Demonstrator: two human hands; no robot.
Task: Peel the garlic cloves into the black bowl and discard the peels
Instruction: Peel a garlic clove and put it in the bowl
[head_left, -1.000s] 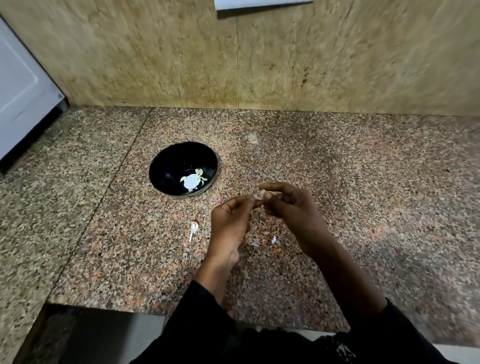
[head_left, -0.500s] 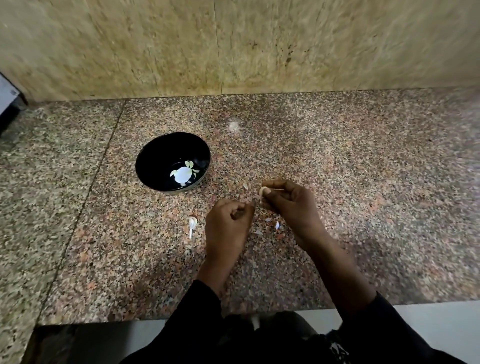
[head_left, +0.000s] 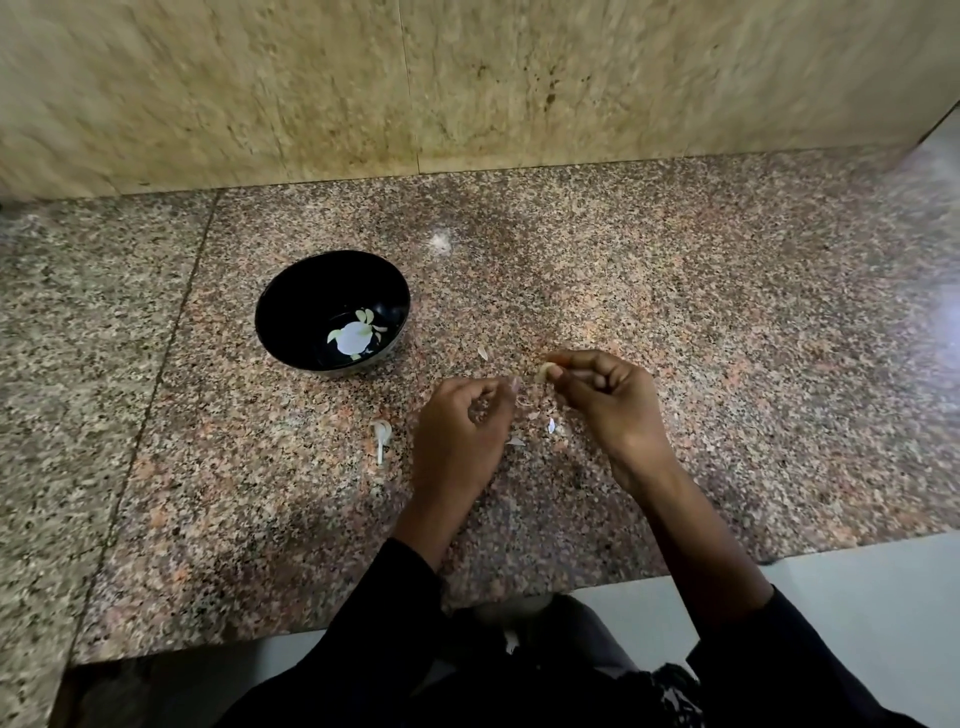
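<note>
Right hand (head_left: 610, 402) sits just right of frame centre, pinching a small pale clove (head_left: 545, 371) between thumb and curled fingers; it looks creamy and mostly bare, though it's tiny so hard to be sure. Left hand (head_left: 465, 423) is just beside it, fingers curled in with thumb against forefinger; can't tell if there's a scrap of skin in there. The bowl (head_left: 291, 306) sits left of centre on the speckled granite counter (head_left: 727, 338), glossy black, with a few pale peeled cloves (head_left: 366, 318) inside around a bright glare spot. Papery white peels (head_left: 381, 435) lie on the counter below the bowl, with more bits under the hands. No writing or labels visible anywhere.
</note>
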